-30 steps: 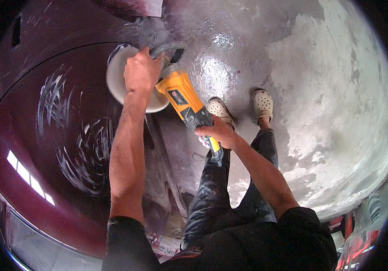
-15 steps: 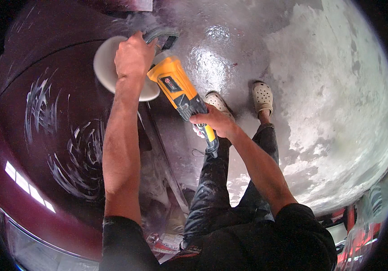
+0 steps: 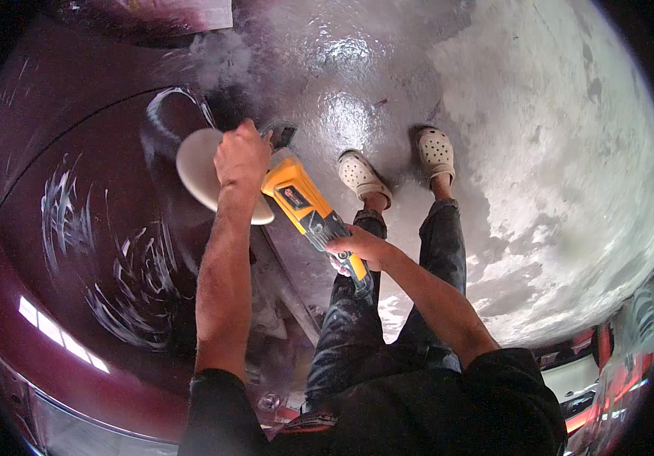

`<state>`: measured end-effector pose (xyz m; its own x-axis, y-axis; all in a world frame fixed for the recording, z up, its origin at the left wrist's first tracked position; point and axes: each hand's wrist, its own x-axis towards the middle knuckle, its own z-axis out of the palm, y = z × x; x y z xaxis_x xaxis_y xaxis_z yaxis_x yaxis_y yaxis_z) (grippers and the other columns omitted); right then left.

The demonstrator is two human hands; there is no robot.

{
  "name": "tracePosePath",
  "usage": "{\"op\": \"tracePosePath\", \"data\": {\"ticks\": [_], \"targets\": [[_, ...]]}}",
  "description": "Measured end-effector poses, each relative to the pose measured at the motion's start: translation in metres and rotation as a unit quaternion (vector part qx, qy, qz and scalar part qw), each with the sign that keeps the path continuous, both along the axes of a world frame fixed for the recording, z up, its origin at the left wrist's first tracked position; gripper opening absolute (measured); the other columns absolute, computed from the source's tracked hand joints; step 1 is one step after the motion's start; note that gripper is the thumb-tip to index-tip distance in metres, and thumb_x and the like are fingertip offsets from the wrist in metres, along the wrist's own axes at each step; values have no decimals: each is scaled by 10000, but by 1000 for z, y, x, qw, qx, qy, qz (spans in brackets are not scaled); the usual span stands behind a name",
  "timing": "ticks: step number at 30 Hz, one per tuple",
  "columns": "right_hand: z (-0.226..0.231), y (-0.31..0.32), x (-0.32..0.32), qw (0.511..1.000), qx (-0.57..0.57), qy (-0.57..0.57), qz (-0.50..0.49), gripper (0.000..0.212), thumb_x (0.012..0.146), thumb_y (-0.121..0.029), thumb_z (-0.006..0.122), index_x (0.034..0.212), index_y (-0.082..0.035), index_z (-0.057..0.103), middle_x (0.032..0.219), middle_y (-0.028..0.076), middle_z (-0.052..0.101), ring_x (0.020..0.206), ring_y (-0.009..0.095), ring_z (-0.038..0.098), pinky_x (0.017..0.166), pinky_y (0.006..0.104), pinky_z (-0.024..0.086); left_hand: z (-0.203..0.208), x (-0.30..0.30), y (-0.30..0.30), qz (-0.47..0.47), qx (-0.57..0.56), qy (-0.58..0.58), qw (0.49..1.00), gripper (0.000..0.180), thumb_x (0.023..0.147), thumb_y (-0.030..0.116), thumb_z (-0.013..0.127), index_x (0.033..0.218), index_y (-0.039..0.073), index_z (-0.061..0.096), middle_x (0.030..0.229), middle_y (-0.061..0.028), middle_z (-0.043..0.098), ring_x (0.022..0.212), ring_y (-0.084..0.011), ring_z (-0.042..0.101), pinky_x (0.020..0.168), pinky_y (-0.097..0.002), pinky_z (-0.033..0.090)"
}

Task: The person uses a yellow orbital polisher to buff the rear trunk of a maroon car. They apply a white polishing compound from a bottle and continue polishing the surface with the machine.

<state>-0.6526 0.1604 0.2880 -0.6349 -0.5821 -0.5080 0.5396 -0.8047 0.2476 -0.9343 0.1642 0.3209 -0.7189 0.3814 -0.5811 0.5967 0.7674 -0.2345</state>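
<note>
Both my hands are on a yellow and black polisher (image 3: 296, 194) with a round whitish pad (image 3: 204, 169) at its head. My left hand (image 3: 242, 154) is wrapped round the front handle, which my fingers mostly hide. Farther back, my right hand (image 3: 360, 248) grips the dark rear body. The pad lies tilted against a dark maroon car panel (image 3: 46, 292); whether it spins cannot be told. White smears of compound (image 3: 135, 292) mark the panel left of my forearm. A curved white streak (image 3: 163, 114) shows just beyond the pad.
A dark seam (image 3: 46, 148) curves across the bodywork. Another maroon panel (image 3: 190, 17) stands at the far edge. My feet, in pale clogs (image 3: 360, 176), stand on a stained, shiny grey concrete floor (image 3: 517, 190). Red and white items (image 3: 582, 372) lie at lower right.
The polisher and both hands have moved nearer to me and slightly right. A curved white streak now shows where the pad was. My grip on the machine looks the same.
</note>
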Motion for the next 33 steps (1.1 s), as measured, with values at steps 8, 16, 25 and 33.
{"op": "tracePosePath", "data": {"ticks": [8, 16, 25, 33], "targets": [[-30, 19, -57, 998, 22, 44, -50, 313, 849, -250, 729, 1031, -58, 563, 749, 65, 604, 619, 166, 607, 537, 332, 520, -11, -60, 46, -67, 30, 40, 996, 390, 851, 407, 703, 1025, 58, 675, 975, -252, 693, 959, -439, 668, 830, -514, 556], [-30, 22, -55, 997, 16, 50, -48, 326, 846, -258, 737, 1032, -59, 558, 750, 51, 585, 621, 168, 611, 534, 324, 517, -12, -58, 44, -62, 24, 48, 997, 414, 860, 425, 686, 1029, 47, 669, 1006, -261, 685, 979, -446, 659, 841, -518, 550], [-9, -40, 44, 999, -40, 4, -1, 303, 871, -295, 716, 1008, -75, 559, 687, 66, 604, 552, 177, 600, 507, 342, 503, -33, 34, -43, 48, -61, -39, 996, 387, 845, 420, 703, 1022, 79, 660, 1003, -253, 687, 982, -463, 653, 853, -534, 535], [-6, -54, 75, 993, -107, -54, 25, 347, 877, -308, 711, 1059, -72, 534, 725, 76, 616, 558, 190, 609, 509, 338, 516, -48, 62, -65, 33, -105, -71, 991, 378, 874, 394, 680, 1015, 45, 656, 1013, -238, 692, 974, -445, 668, 838, -523, 547]]}}
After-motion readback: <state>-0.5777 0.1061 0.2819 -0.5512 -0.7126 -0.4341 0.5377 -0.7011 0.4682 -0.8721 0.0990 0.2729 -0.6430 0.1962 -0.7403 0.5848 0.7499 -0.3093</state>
